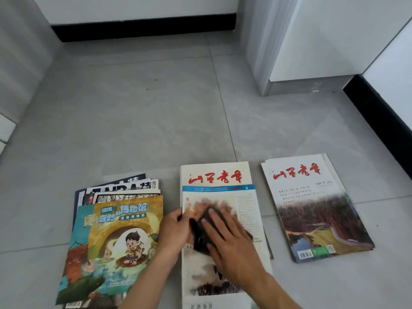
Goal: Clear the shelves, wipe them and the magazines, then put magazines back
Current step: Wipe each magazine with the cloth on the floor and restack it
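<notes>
The right hand (225,238) presses a dark cloth (201,233) flat-fingered onto the middle magazine (247,210), whose long axis runs away from the person, while the left hand (176,228) pinches its left edge.

3 magazine stacks on floor (133,121): left stack (116,230), mid stack (245,210), right stack (316,208).
</notes>
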`<state>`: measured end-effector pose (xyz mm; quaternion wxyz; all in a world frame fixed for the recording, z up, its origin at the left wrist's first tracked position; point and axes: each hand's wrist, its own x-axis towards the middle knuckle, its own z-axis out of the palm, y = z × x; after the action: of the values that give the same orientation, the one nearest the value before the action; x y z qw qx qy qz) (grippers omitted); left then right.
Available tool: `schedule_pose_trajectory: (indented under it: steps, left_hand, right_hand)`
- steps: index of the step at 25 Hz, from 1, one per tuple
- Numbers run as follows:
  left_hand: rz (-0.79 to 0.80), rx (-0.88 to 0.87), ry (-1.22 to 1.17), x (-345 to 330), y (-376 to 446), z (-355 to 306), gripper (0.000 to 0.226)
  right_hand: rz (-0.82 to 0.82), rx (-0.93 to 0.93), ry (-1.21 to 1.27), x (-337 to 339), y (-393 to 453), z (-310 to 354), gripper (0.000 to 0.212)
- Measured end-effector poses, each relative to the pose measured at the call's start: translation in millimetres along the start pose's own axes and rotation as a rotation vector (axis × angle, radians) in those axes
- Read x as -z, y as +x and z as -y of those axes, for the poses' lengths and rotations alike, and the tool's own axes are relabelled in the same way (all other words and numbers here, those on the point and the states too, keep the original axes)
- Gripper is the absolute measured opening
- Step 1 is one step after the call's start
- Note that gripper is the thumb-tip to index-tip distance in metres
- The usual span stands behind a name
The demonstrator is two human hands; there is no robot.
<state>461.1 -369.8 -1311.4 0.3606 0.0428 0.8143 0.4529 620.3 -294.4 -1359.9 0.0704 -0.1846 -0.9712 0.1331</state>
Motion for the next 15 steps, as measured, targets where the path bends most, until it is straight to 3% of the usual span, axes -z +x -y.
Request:
schedule_pose_trajectory:
  steps: [2,5,6,9,11,13,15]
  left_hand:
    - [-0.033,-0.076,0.211,7.9,5.4,-0.4,0.029]
    - [-0.03,-0.07,0.267,7.9,4.3,0.4,0.015]
    - [-0.035,-0.059,0.268,6.4,4.3,1.7,0.011]
    - [-0.038,-0.043,0.27,7.1,8.7,5.1,0.011]
    - [-0.027,-0.021,0.234,10.0,11.8,7.9,0.016]
    - [-0.03,-0.011,0.183,10.7,11.7,11.1,0.014]
    - [-0.039,-0.002,0.115,8.7,11.2,16.5,0.014]
  right_hand:
    - [-0.01,0.025,-0.059,1.5,6.0,-20.8,0.055]
    - [-0.096,-0.43,-0.068,12.4,31.3,-35.2,0.055]
    - [-0.089,-0.478,-0.047,8.0,43.6,-23.9,0.055]
    - [-0.025,-0.205,-0.018,-14.2,64.8,24.5,0.055]
    - [0.017,-0.044,0.011,-11.4,71.9,8.3,0.054]
    - [0.039,-0.099,-0.035,1.0,67.2,-29.8,0.054]
    - [-0.068,-0.32,-0.069,13.2,54.2,-64.7,0.054]
